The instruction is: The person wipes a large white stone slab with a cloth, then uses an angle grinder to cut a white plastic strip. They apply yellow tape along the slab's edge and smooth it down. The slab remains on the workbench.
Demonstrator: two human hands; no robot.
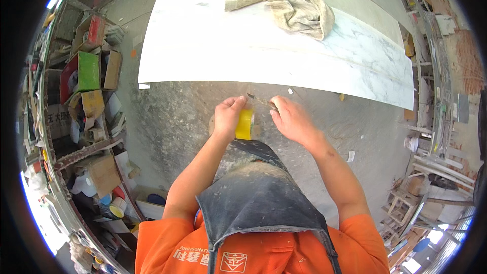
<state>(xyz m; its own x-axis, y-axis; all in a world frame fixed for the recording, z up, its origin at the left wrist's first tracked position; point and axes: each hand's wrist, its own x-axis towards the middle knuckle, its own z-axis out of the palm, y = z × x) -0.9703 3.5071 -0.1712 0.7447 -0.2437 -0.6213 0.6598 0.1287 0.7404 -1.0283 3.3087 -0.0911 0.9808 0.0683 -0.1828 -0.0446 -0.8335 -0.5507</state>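
My left hand (227, 118) is closed around a roll of yellow adhesive tape (244, 125), held in front of the dark apron (262, 194). With its handle in my right hand (293, 118), a utility knife (261, 100) has its dark blade out, pointing left toward my left thumb. A small gap separates the blade tip from that thumb. Whether a loose tape end lies between the hands cannot be made out. Beyond both hands spreads a white slab (228, 57) with grey marble veining, its near edge strongly lit. On its far side lies a crumpled, stained beige cloth (300, 11).
Along the left, shelving (85, 152) is crammed with cardboard boxes and containers, including a green box (88, 70). Racks (433, 64) and stacked strips (445, 167) line the right. A paper scrap (350, 156) lies on the stained concrete floor (171, 121).
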